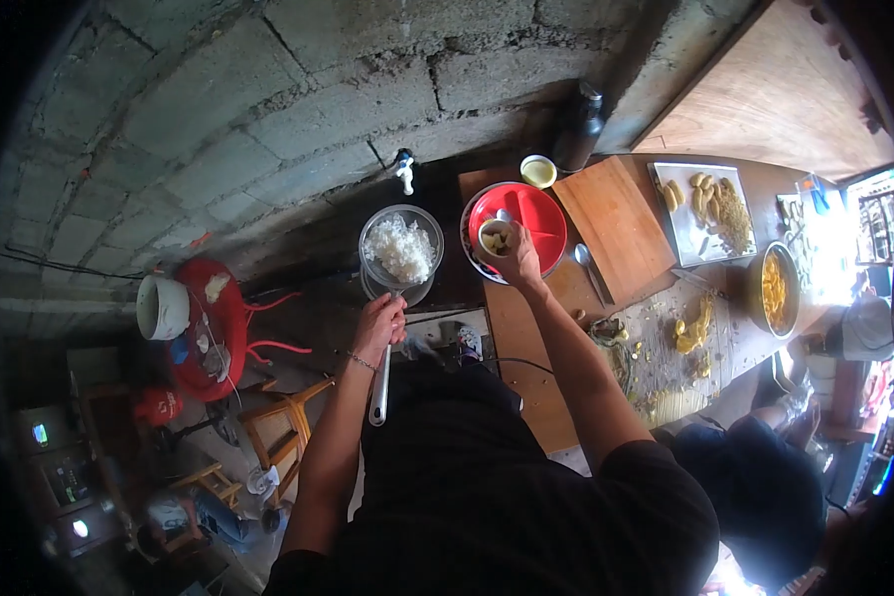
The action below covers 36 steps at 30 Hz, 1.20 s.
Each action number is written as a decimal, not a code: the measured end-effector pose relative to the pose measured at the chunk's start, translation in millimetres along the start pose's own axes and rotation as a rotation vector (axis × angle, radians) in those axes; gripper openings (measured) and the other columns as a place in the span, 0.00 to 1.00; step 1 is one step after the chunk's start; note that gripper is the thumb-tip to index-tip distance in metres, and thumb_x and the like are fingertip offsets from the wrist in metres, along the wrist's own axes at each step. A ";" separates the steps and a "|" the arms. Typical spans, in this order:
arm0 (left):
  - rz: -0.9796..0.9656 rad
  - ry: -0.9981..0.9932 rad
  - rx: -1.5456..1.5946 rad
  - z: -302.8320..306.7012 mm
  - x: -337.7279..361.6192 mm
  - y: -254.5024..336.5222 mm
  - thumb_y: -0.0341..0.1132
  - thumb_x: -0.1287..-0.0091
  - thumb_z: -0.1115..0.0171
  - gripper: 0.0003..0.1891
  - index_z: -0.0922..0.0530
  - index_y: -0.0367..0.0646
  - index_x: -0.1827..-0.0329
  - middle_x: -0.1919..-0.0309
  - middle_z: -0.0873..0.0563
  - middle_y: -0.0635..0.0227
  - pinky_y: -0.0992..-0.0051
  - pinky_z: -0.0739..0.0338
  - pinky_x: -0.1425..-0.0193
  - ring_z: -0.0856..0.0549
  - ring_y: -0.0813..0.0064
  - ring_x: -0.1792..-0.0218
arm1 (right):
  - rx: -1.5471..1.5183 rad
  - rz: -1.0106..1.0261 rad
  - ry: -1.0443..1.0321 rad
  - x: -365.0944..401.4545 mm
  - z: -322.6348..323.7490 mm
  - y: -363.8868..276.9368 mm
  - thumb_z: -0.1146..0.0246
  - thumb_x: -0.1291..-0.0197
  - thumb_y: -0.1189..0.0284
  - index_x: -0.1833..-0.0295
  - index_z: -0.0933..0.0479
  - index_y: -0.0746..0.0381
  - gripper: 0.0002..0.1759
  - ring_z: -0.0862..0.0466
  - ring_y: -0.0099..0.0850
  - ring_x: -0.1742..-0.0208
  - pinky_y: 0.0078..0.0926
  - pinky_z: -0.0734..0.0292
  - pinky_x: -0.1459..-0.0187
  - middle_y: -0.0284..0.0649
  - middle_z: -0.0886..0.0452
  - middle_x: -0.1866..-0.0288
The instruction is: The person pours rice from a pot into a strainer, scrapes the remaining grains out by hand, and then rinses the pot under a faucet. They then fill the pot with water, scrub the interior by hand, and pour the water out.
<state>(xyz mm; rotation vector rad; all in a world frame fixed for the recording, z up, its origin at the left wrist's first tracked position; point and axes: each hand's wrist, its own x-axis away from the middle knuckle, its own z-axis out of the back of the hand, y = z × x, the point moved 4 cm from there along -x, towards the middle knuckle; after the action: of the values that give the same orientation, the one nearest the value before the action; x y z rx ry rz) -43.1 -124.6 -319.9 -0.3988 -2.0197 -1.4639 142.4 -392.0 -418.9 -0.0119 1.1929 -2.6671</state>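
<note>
My left hand (379, 323) is closed around a long metal handle (380, 392). The handle points up to a round, see-through metal vessel, perhaps a strainer, heaped with white rice (402, 248); how the two join is hard to make out. My right hand (519, 262) grips a small cup (495, 236) with pale pieces inside, above a red divided plate (544, 214). A spoon's bowl (505, 215) shows just beyond the cup. The plate rests on a larger round container, whose contents are mostly hidden.
A wooden board (616, 228), a spoon (588, 266) and a small bowl (538, 171) are on the table. Farther right lie a tray of peeled pieces (680, 248), yellow peels (695, 326) and a metal bowl (780, 328). A tap (405, 174) juts from the wall. A red stool (233, 343) stands left.
</note>
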 end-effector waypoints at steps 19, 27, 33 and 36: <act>0.088 -0.306 0.105 -35.4 -59.2 28.4 0.34 0.22 0.46 0.07 0.25 0.41 0.58 0.82 0.31 0.78 0.74 0.35 0.78 0.33 0.83 0.86 | 0.076 0.427 0.071 1.7 68.4 -149.2 0.19 0.49 0.53 0.24 0.33 0.59 0.50 0.28 0.57 0.28 0.55 0.32 0.28 0.55 0.31 0.26; 0.101 -0.319 0.029 -71.5 -75.4 53.0 0.34 0.22 0.46 0.07 0.25 0.41 0.59 0.83 0.31 0.77 0.73 0.33 0.78 0.34 0.82 0.87 | 0.162 0.475 0.033 -28.2 86.0 -141.0 0.16 0.66 0.43 0.16 0.43 0.54 0.71 0.41 0.59 0.19 0.59 0.42 0.22 0.54 0.44 0.16; 0.033 -0.242 -0.072 -89.1 -105.2 31.4 0.36 0.22 0.44 0.09 0.25 0.41 0.60 0.83 0.30 0.75 0.72 0.35 0.82 0.33 0.81 0.89 | 0.246 0.394 -0.073 -47.3 94.4 -114.0 0.14 0.65 0.55 0.18 0.39 0.54 0.65 0.40 0.54 0.18 0.56 0.42 0.20 0.49 0.39 0.18; -0.075 -0.156 -0.242 -95.2 -130.1 10.1 0.37 0.22 0.46 0.12 0.23 0.40 0.63 0.82 0.24 0.69 0.68 0.28 0.79 0.26 0.74 0.85 | 0.263 0.406 -0.110 -50.0 86.9 -94.5 0.16 0.61 0.58 0.19 0.36 0.52 0.60 0.35 0.51 0.21 0.53 0.40 0.22 0.48 0.34 0.21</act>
<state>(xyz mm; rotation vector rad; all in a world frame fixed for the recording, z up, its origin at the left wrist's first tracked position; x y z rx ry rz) 91.1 -196.3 -374.4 -0.5580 -2.0002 -1.7816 181.1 -384.7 -286.9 0.1120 0.7128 -2.4022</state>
